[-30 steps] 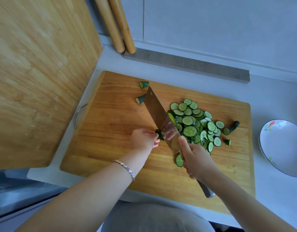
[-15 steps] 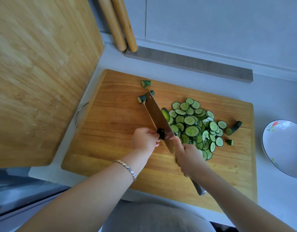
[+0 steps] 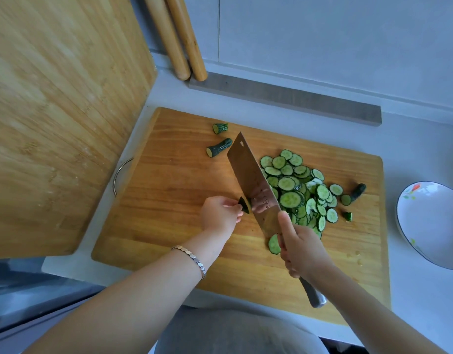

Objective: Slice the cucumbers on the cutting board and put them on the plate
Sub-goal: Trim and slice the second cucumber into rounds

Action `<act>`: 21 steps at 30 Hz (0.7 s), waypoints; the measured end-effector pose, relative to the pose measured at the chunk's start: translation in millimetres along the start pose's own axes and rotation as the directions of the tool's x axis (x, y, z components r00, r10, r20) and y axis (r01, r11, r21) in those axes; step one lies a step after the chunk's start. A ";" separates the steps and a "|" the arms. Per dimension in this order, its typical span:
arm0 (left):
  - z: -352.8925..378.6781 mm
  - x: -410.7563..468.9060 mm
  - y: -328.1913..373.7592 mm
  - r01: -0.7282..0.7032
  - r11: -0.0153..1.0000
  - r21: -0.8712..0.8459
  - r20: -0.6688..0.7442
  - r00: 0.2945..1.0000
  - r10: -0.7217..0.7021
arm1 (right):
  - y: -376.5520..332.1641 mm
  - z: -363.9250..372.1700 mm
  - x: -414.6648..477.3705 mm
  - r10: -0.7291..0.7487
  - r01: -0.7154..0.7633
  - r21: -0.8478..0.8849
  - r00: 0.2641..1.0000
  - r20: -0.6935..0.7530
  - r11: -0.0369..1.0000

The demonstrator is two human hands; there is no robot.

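On the wooden cutting board [image 3: 169, 190] lies a heap of cucumber slices [image 3: 296, 190], right of the cleaver [image 3: 251, 180]. My right hand [image 3: 300, 246] grips the cleaver's handle, thumb along the blade's heel. The blade stands on the board against a small dark cucumber end piece [image 3: 243, 205]. My left hand [image 3: 219, 215] pinches that piece from the left. The white flowered plate [image 3: 429, 226] sits off the board at the right, with no slices on it.
Two cucumber stubs [image 3: 219, 147] lie at the board's far side, and another end [image 3: 357, 191] and a small bit [image 3: 348, 216] right of the heap. A large bamboo board [image 3: 54, 111] leans at left. Two wooden rolling pins [image 3: 179, 39] stand against the wall.
The cleaver rose and came down again on the stub, which is now shorter. A slice that clung to the blade half a second ago is gone from it. My left hand stayed put.
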State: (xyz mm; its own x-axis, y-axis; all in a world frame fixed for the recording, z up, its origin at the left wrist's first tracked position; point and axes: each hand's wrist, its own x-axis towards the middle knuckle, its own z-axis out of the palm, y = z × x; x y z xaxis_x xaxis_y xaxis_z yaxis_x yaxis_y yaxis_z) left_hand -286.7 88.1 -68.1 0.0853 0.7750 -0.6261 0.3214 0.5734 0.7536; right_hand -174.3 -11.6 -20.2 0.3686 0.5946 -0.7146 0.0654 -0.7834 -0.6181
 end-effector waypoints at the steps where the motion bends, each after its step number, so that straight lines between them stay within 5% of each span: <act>1: 0.2 0.2 0.1 -0.004 1.000 -0.001 0.000 1.000 0.004 | -0.6 -0.5 -1.4 -0.006 0.006 -0.005 1.000 0.000 1.000; 15: 2.3 3.0 -0.2 -0.023 0.999 0.045 0.016 1.000 0.023 | 0.0 2.2 -2.6 -0.054 0.052 -0.155 0.998 -0.011 0.987; 21: 2.3 4.6 0.0 -0.049 0.995 0.087 0.023 0.999 0.047 | 0.9 1.3 -5.0 0.053 -0.053 -0.076 0.999 -0.005 0.996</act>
State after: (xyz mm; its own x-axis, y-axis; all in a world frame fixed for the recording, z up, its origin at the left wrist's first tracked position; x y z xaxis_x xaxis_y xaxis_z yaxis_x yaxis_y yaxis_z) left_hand -284.1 91.0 -71.4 0.1223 0.7946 -0.5947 0.3976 0.5098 0.7629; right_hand -177.4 -15.0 -17.6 0.3758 0.5516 -0.7447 0.1164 -0.8253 -0.5525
